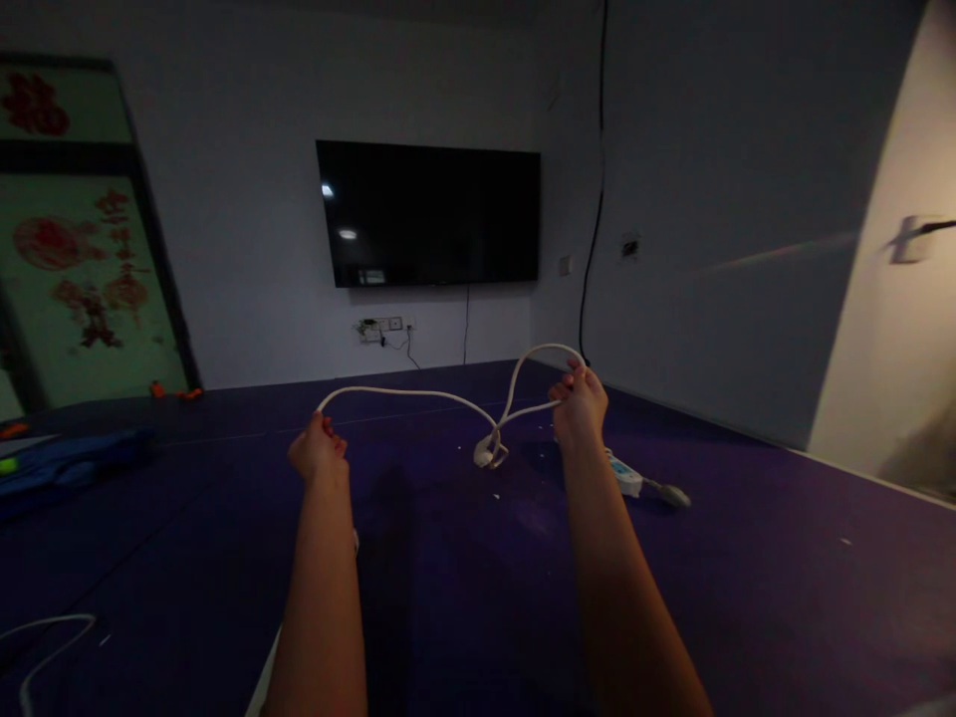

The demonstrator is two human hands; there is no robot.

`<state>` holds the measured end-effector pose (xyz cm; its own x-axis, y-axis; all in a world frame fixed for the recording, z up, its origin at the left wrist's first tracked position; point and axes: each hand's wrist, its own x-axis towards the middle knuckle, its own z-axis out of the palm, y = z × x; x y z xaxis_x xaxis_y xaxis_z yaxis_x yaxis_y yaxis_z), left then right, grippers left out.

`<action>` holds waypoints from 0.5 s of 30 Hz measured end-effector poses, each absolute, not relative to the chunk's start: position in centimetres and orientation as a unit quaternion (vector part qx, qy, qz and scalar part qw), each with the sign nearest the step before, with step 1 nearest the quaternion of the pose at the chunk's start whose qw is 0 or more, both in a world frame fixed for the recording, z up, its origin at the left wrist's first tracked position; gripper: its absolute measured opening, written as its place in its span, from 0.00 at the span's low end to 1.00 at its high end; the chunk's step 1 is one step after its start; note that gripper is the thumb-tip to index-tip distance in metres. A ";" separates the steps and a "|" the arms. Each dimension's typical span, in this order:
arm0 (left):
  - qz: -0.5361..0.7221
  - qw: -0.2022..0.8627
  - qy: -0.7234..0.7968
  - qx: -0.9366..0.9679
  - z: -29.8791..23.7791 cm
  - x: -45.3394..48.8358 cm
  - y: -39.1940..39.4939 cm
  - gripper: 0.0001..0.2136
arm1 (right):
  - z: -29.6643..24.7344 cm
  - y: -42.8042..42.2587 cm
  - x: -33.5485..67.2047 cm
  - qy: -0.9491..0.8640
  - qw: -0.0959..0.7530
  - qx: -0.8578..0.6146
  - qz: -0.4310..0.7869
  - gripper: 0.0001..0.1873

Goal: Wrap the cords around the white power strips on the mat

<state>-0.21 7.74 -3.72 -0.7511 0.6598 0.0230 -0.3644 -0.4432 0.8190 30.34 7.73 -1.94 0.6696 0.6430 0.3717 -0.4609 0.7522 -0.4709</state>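
Both my arms reach forward over a dark purple floor (463, 617). My left hand (319, 448) is closed in a fist around one stretch of a white cable (418, 394). My right hand (579, 403) is closed on the same cable, where it forms a loop above the fingers. Between my hands the cable sags to a white plug end (489, 453) that hangs low, near the floor. A white power strip (625, 476) lies on the floor just right of my right wrist.
A black TV (433, 214) hangs on the far wall above wall sockets (384, 327). A black cord (596, 199) runs down the wall corner. A blue object (67, 463) lies at the left. Another white cable (45, 637) curls at bottom left. The room is dim.
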 end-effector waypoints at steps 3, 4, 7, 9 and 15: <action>0.808 0.307 0.445 0.236 -4.2 0.1 8.3 0.10 | -0.9 7.0 29.5 -0.318 0.893 -0.136 0.289 0.13; 0.800 0.303 0.450 0.255 -4.3 0.3 8.4 0.10 | -0.6 6.7 29.2 -0.328 0.891 -0.132 0.286 0.13; 0.775 0.296 0.466 0.308 -4.9 0.8 8.7 0.09 | -0.1 6.2 28.5 -0.346 0.885 -0.124 0.286 0.13; 0.753 0.295 0.483 0.337 -5.2 1.2 8.9 0.07 | 0.1 5.9 28.2 -0.355 0.881 -0.117 0.291 0.13; 0.680 0.264 0.550 0.407 -6.1 1.8 9.7 0.02 | 0.4 5.4 27.4 -0.375 0.869 -0.103 0.308 0.11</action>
<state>1.81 9.70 -6.07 -0.5289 0.8071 0.2623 0.0885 -0.2550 0.9629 27.40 5.38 0.44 0.5298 0.6112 0.5880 -0.4573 0.7897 -0.4088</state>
